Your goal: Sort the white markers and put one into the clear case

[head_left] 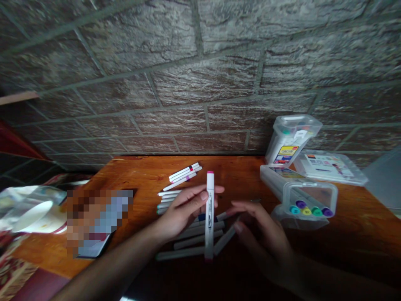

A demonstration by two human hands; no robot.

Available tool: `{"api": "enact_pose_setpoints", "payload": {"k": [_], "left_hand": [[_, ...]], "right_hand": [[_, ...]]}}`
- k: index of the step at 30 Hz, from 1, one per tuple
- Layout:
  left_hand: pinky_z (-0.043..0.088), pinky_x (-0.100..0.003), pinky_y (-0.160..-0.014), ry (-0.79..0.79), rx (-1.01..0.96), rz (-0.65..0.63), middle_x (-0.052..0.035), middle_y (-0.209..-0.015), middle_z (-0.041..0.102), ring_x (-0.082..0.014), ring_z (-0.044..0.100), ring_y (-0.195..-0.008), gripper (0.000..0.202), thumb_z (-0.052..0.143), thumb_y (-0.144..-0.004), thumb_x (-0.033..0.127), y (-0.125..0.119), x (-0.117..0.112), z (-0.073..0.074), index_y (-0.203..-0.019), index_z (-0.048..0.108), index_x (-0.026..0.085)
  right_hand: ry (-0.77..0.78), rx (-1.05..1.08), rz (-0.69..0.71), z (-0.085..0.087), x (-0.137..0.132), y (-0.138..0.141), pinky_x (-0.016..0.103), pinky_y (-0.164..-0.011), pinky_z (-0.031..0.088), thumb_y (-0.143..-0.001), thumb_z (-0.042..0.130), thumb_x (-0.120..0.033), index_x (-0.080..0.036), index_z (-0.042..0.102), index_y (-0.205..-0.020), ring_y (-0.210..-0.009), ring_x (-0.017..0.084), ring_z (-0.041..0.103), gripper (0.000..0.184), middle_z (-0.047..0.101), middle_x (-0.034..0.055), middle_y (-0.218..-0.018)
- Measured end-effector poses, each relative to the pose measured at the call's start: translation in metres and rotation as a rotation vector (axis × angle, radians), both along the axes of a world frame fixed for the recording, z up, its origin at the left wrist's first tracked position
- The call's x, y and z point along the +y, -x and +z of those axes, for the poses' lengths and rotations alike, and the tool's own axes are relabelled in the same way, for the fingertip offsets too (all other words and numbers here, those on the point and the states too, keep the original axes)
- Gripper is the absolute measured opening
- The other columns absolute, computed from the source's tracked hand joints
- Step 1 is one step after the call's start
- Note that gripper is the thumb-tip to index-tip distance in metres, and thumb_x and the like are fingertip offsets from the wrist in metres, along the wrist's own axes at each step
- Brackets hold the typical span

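My left hand point(184, 207) is closed around a white marker point(209, 221) with pink ends, holding it upright between thumb and fingers. Printed text runs down its barrel. My right hand point(265, 234) is open, its fingers bent and thumb apart, just right of that marker. A loose marker point(226, 239) slants up near the right thumb; whether they touch I cannot tell. Several more markers point(199, 238) lie behind and below the held one, partly hidden. Left of it a row of markers point(166, 201) is partly covered by my left hand. Farther back rests a small group of markers point(184, 172).
An open clear case point(310, 188) with several coloured markers lies at the right. Behind it stand a clear marker box point(290, 140) and a flat plastic case point(332, 165). A phone point(100, 240), partly pixelated, and a white cup point(40, 217) are at the left. A brick wall point(188, 83) backs the wooden table point(140, 171).
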State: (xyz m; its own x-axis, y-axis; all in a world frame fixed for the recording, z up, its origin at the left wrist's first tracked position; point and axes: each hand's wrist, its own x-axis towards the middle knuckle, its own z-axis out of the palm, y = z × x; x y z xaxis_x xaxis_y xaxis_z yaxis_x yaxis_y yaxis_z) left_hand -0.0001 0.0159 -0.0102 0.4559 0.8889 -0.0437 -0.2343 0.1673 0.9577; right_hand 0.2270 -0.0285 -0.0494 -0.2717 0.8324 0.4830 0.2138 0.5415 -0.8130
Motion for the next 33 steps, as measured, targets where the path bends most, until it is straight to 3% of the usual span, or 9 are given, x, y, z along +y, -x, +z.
{"api": "enact_pose_setpoints", "payload": {"k": [5,8,11,15,19,23,25,33], "left_hand": [[0.041,-0.02,-0.057,-0.024,0.122,-0.19,-0.0027,-0.076,0.062,-0.01,0.055,-0.062,0.041,0.06,-0.1,0.047,0.0,-0.003,0.007,-0.119,0.076,0.015],[0.038,-0.018,-0.051,-0.028,0.179,-0.244,-0.0026,-0.079,0.064,-0.0078,0.05,-0.057,0.041,0.06,-0.1,0.048,0.001,-0.005,0.009,-0.123,0.074,0.017],[0.042,-0.018,-0.055,-0.015,0.192,-0.292,-0.0045,-0.091,0.07,-0.01,0.057,-0.064,0.046,0.065,-0.098,0.046,0.001,-0.005,0.008,-0.138,0.066,0.024],[0.047,-0.02,-0.062,-0.046,0.244,-0.307,-0.0094,-0.112,0.074,-0.0136,0.065,-0.077,0.042,0.069,-0.096,0.044,0.003,-0.003,0.006,-0.133,0.07,0.024],[0.046,-0.019,-0.056,-0.054,0.24,-0.374,-0.0069,-0.093,0.077,-0.0111,0.063,-0.064,0.047,0.071,-0.095,0.039,0.007,0.003,0.009,-0.138,0.066,0.023],[0.055,-0.023,-0.071,-0.248,0.276,-0.289,-0.0086,-0.094,0.08,-0.0164,0.073,-0.08,0.023,0.083,-0.082,0.025,0.016,0.014,0.012,-0.102,0.079,0.015],[0.057,-0.024,-0.07,-0.279,0.269,-0.206,-0.008,-0.087,0.081,-0.0164,0.074,-0.074,0.017,0.086,-0.078,0.022,0.019,0.019,0.01,-0.091,0.079,0.014],[0.058,-0.025,-0.059,-0.287,0.261,-0.082,-0.0092,-0.076,0.08,-0.0181,0.074,-0.062,0.025,0.094,-0.066,0.026,0.022,0.024,-0.001,-0.081,0.08,0.013]], "right_hand": [[0.034,0.035,-0.038,-0.004,0.004,0.004,0.03,-0.073,0.062,-0.102,0.057,-0.019,-0.031,0.04,-0.155,-0.081,0.016,0.071,0.057,0.064,0.0112,-0.135],[-0.096,-0.005,-0.056,0.001,0.006,0.002,0.035,-0.09,0.061,-0.1,0.06,-0.015,-0.031,0.043,-0.155,-0.106,0.022,0.07,0.06,0.06,0.0116,-0.141],[-0.224,-0.026,-0.036,0.007,0.007,0.0,0.036,-0.102,0.055,-0.098,0.061,-0.008,-0.029,0.052,-0.149,-0.126,0.024,0.062,0.056,0.062,0.0108,-0.139],[-0.275,-0.001,0.061,0.013,0.006,0.0,0.027,-0.086,0.058,-0.096,0.061,-0.002,-0.025,0.062,-0.133,-0.103,0.019,0.07,0.044,0.07,0.0072,-0.114],[-0.258,0.029,0.02,0.016,0.005,0.001,0.026,-0.076,0.058,-0.094,0.065,-0.003,-0.024,0.065,-0.121,-0.088,0.017,0.071,0.033,0.071,0.0046,-0.1],[-0.265,0.028,-0.06,0.017,0.004,0.0,0.027,-0.072,0.057,-0.092,0.067,-0.002,-0.023,0.066,-0.111,-0.084,0.018,0.071,0.028,0.07,0.0043,-0.096],[-0.288,0.01,-0.038,0.018,0.003,0.0,0.026,-0.068,0.056,-0.09,0.067,-0.002,-0.022,0.067,-0.11,-0.08,0.017,0.07,0.029,0.07,0.0039,-0.092],[-0.332,-0.024,-0.001,0.019,0.003,0.001,0.023,-0.063,0.059,-0.089,0.068,-0.001,-0.021,0.069,-0.117,-0.074,0.016,0.074,0.034,0.077,0.0052,-0.089]]}}
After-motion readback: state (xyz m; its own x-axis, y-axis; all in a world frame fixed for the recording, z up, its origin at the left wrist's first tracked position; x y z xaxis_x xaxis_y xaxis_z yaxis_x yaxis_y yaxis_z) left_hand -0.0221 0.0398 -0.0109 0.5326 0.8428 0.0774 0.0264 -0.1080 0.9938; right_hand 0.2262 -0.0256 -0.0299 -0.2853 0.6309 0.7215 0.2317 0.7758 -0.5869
